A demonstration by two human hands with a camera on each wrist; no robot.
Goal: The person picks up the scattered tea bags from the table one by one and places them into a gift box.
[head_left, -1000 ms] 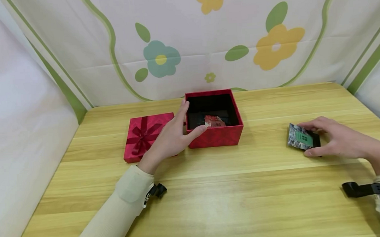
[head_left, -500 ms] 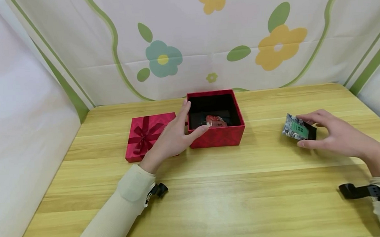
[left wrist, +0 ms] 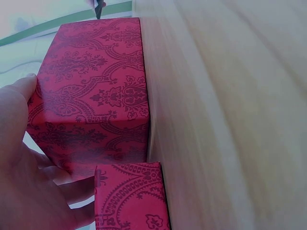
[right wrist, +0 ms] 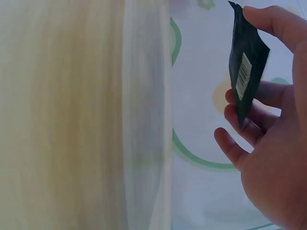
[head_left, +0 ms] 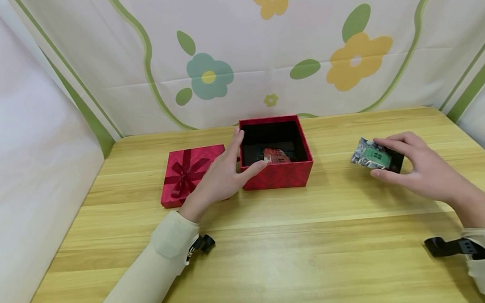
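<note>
My right hand (head_left: 434,172) pinches a small sachet (head_left: 373,156) between thumb and fingers, above the right part of the table. Its front has a grey-and-white pattern with a green label; the dark back with a barcode faces the right wrist camera. A red patterned gift box (head_left: 278,176) stands without its lid at the table's back. My left hand (head_left: 221,177) rests at its left front corner, fingers straight along the side and thumb over the front rim. Inside the black-lined box lies a red sachet (head_left: 276,156). In the left wrist view, fingers reach between box and lid (left wrist: 132,196).
The red gift box lid with a ribbon bow (head_left: 182,176) lies just left of the box, partly behind my left hand. A floral cloth (head_left: 262,46) hangs behind the wooden table (head_left: 287,253).
My right hand has lifted the sachet off the table and carried it left and slightly toward the back. The left hand stays at the box.
</note>
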